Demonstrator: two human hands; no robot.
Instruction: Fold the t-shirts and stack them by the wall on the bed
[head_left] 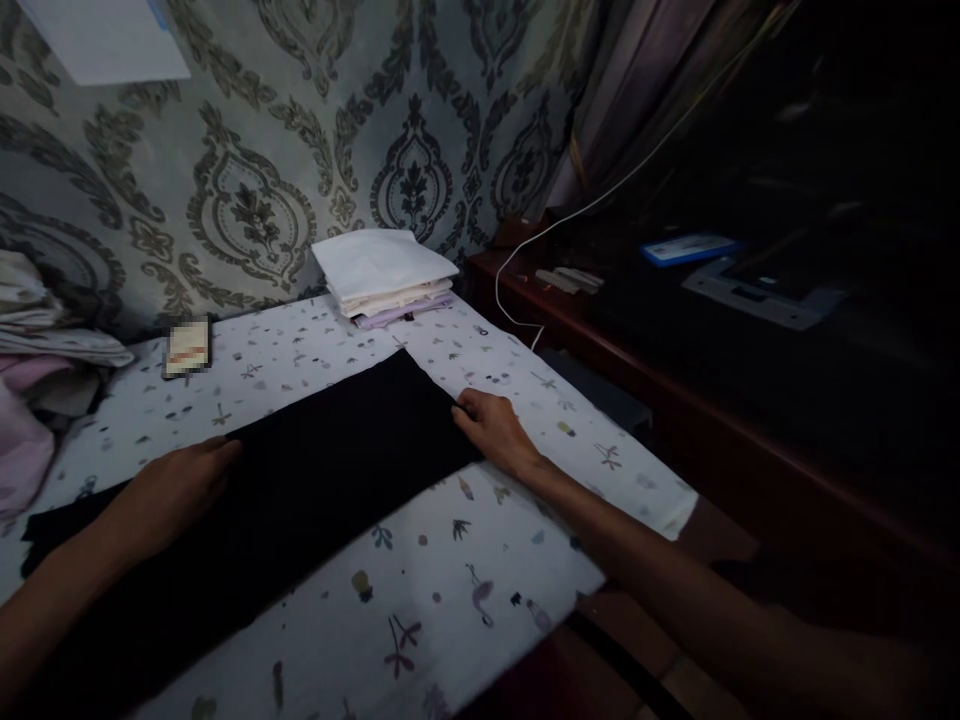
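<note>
A long black piece of folded cloth (pixel 330 450), perhaps a garment, lies flat across the patterned white sheet (pixel 465 590). At its right end, my right hand (pixel 491 425) pinches the edge between thumb and fingers. My left hand (pixel 180 485) rests on the cloth's far edge toward the left, seen from the back; its fingertips are dark and partly hidden, so its grip does not show. The cloth's near left part runs under my left forearm and out of the picture.
Folded white and lilac clothes (pixel 390 275) are stacked by the wall. A small blurred card-like object (pixel 187 346) lies at the back left, near heaped fabric (pixel 37 390). On the right, a dark red desk (pixel 600 350) holds a blue-edged item (pixel 690 249); a white cable (pixel 600 193) hangs there.
</note>
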